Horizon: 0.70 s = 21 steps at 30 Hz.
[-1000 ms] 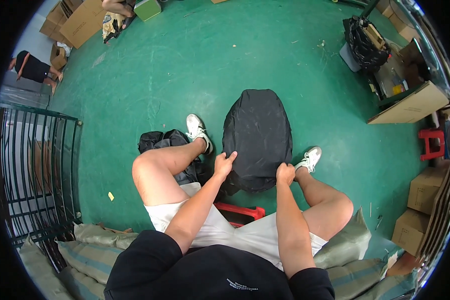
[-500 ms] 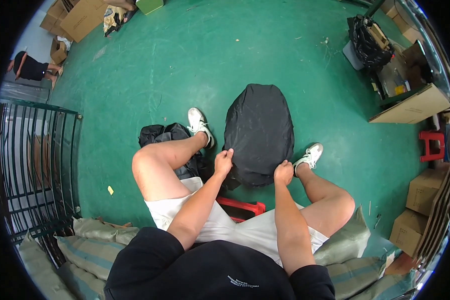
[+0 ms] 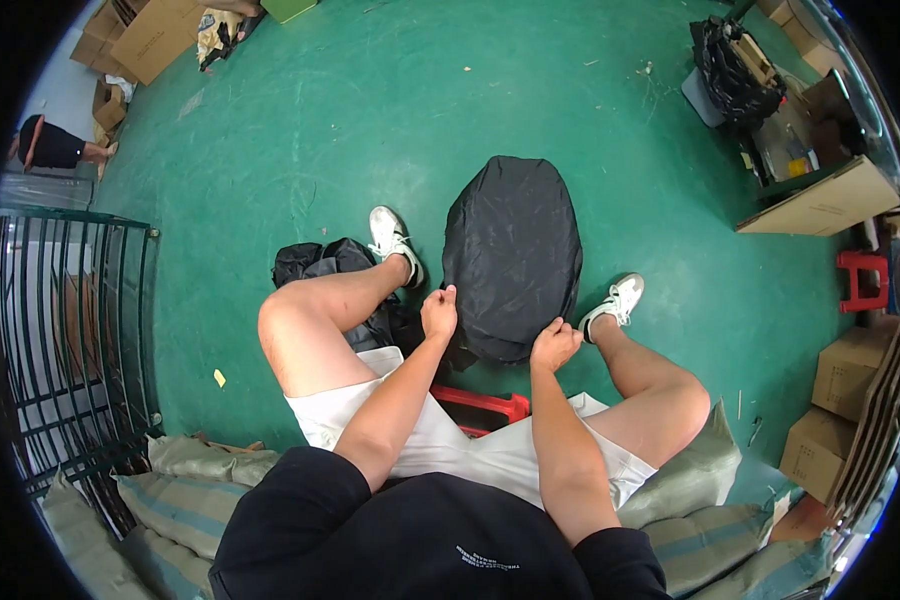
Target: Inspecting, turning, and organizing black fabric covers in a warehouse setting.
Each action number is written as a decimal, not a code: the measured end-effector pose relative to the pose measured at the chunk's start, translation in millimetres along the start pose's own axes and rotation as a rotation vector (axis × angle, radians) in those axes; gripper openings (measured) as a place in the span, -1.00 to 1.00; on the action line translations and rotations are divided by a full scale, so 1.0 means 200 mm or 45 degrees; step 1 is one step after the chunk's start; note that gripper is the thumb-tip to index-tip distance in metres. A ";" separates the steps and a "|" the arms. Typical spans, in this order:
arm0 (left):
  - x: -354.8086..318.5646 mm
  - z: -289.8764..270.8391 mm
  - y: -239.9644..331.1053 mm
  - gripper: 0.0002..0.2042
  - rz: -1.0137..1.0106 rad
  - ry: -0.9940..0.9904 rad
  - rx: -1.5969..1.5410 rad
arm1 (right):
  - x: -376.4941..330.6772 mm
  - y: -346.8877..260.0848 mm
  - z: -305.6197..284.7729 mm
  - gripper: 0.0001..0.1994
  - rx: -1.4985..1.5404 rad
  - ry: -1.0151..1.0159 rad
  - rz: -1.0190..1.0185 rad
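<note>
A bulky, oval shape stands on the floor between my feet, wrapped in a thin black fabric cover (image 3: 515, 255) like a backpack's rain cover. What is under it stays hidden. At its near left edge, my left hand (image 3: 439, 312) is closed on the cover's edge with the thumb on top. My right hand (image 3: 556, 345) pinches the edge at the near right corner. Beside my left foot lies a heap of black fabric or bags (image 3: 335, 265), partly behind my leg.
I sit low, with a red plastic stool (image 3: 505, 408) showing between my thighs. Stuffed woven sacks (image 3: 180, 515) lie around me. Left is a green metal rack (image 3: 80, 340); right are cartons (image 3: 820, 450) and a red stool (image 3: 862, 280). Another person (image 3: 55, 145) is at far left.
My right hand has shifted slightly left and toward me along the cover's near edge. My left hand stays at the left edge. The whole view has shifted a little.
</note>
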<state>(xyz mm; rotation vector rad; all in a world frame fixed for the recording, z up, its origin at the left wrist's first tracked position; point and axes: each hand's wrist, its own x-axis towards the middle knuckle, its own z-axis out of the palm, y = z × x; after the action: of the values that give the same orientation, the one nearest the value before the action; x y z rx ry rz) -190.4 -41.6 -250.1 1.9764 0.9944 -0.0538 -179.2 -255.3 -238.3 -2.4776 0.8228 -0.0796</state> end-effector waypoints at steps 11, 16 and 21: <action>-0.27 0.00 0.06 -0.50 -0.237 -0.236 -0.113 | 0.02 -0.01 -0.04 -0.64 -0.104 -0.025 -0.054; -0.35 -0.06 0.16 -0.66 -0.330 -0.602 -0.472 | 0.01 0.01 -0.09 -0.62 -0.035 -0.106 0.027; -0.39 -0.07 0.11 -0.64 -0.269 -0.709 -0.333 | 0.03 -0.05 -0.14 -0.59 -0.009 -0.222 0.163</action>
<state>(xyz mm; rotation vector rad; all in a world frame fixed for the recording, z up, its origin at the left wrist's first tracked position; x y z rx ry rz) -232.8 -87.0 -195.2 1.4893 0.7862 -0.5340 -175.1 -263.9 -210.3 -2.3907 0.9043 0.1824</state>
